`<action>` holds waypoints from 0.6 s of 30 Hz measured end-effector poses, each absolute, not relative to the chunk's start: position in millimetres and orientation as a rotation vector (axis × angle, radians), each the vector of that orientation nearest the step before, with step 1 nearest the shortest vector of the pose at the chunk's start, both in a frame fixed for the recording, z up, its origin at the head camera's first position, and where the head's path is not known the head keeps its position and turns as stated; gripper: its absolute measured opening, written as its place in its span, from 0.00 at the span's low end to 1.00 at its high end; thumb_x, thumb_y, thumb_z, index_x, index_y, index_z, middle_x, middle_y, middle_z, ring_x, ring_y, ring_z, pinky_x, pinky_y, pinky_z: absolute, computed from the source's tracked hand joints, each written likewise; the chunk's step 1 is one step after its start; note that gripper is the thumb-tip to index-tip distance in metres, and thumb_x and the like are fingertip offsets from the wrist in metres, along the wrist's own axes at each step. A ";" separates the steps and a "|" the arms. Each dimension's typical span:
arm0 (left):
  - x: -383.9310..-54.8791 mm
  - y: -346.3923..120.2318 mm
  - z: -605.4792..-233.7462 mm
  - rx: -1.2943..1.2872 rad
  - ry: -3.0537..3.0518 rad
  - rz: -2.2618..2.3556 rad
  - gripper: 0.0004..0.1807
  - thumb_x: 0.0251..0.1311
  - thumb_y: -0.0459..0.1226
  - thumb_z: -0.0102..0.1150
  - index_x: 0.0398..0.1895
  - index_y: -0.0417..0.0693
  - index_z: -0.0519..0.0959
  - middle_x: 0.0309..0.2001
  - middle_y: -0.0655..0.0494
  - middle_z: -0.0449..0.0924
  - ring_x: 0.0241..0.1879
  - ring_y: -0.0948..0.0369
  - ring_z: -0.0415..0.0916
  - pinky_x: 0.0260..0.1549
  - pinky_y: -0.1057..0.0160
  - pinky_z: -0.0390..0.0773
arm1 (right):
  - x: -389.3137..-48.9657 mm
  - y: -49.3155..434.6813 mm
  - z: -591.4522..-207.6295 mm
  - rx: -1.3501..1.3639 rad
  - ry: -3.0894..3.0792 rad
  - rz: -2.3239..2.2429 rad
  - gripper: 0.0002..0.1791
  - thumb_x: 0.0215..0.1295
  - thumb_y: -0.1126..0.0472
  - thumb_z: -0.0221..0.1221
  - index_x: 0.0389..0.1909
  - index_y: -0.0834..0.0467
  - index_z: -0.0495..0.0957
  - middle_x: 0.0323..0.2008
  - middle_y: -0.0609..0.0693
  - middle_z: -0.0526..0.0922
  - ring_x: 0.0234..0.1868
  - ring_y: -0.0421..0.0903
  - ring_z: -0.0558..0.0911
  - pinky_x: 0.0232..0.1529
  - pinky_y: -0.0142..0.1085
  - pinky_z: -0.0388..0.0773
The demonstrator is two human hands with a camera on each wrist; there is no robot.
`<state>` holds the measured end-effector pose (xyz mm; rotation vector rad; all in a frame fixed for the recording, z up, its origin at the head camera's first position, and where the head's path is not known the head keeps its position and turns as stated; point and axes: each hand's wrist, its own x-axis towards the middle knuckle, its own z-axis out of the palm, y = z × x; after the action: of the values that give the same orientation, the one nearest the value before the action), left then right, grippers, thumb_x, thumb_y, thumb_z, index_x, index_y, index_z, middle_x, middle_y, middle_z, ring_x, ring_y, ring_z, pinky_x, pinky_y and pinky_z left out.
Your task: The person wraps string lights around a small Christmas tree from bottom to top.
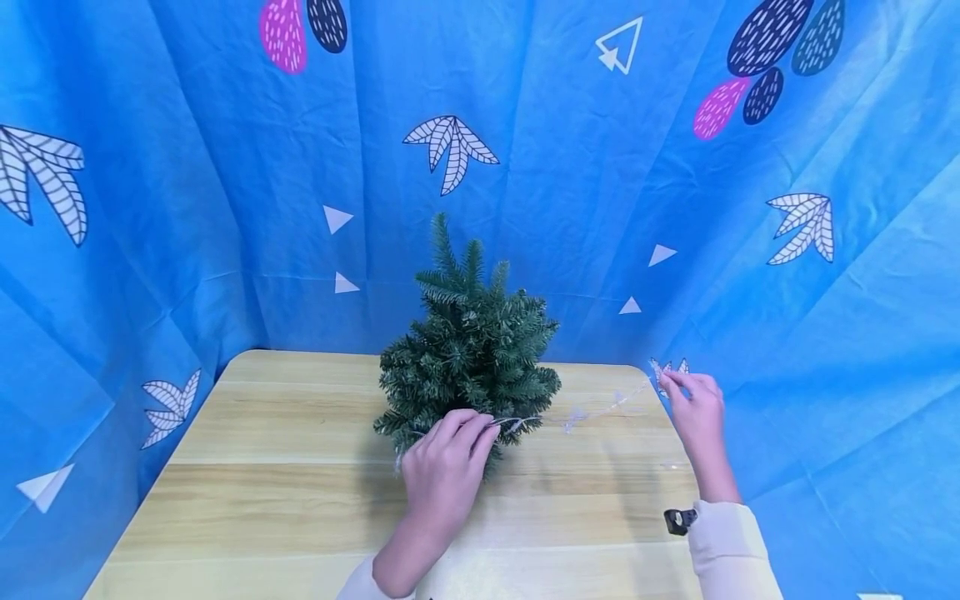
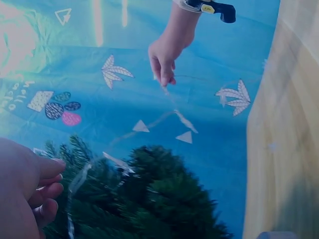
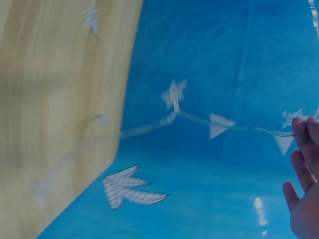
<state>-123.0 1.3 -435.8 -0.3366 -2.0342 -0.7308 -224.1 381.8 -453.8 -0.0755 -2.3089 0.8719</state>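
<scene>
A small green artificial Christmas tree (image 1: 468, 350) stands on the wooden table. A thin clear string of fairy lights (image 1: 592, 412) with clear star- or snowflake-shaped pieces stretches from the tree's lower front toward the right. My left hand (image 1: 447, 458), in front of the lower branches, pinches the string between thumb and fingertips. Off to the right, above the table's edge, my right hand (image 1: 697, 412) pinches another part of the string between thumb and forefinger. In the right wrist view a snowflake piece (image 3: 174, 95) hangs along the string near that hand. Branches and the left hand hide part of the string.
The light wooden table (image 1: 247, 467) extends around the tree. Blue patterned cloth (image 1: 300, 250) hangs behind it and on both sides. A small black device (image 1: 680, 522) is worn at the right wrist. In the right wrist view, loose string lies over the table.
</scene>
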 end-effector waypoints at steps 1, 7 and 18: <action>-123.3 1.3 -432.0 -0.350 -2.030 -0.738 0.07 0.56 0.44 0.73 0.37 0.57 0.90 0.38 0.64 0.87 0.29 0.66 0.84 0.17 0.73 0.71 | -223.6 378.2 -449.2 -0.086 -2.320 0.876 0.12 0.69 0.61 0.64 0.47 0.64 0.86 0.45 0.62 0.81 0.51 0.56 0.73 0.52 0.49 0.63; -130.1 0.4 -398.3 -0.465 -2.012 -0.777 0.06 0.58 0.43 0.72 0.37 0.56 0.89 0.38 0.63 0.87 0.27 0.67 0.83 0.17 0.76 0.70 | -220.7 354.6 -417.2 -0.078 -2.339 0.896 0.15 0.71 0.55 0.63 0.48 0.62 0.86 0.45 0.61 0.81 0.53 0.58 0.72 0.52 0.50 0.62; -161.2 -3.7 -311.1 -0.660 -2.130 -0.821 0.06 0.64 0.45 0.67 0.40 0.59 0.89 0.41 0.67 0.86 0.20 0.72 0.72 0.11 0.71 0.56 | -224.8 321.7 -369.0 0.115 -2.285 0.822 0.14 0.70 0.54 0.64 0.45 0.61 0.87 0.39 0.59 0.87 0.49 0.54 0.75 0.67 0.54 0.56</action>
<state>-161.2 -3.7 -311.1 -0.6599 -2.1303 -0.8208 -224.8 321.7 -369.0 0.1151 -2.2849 0.8221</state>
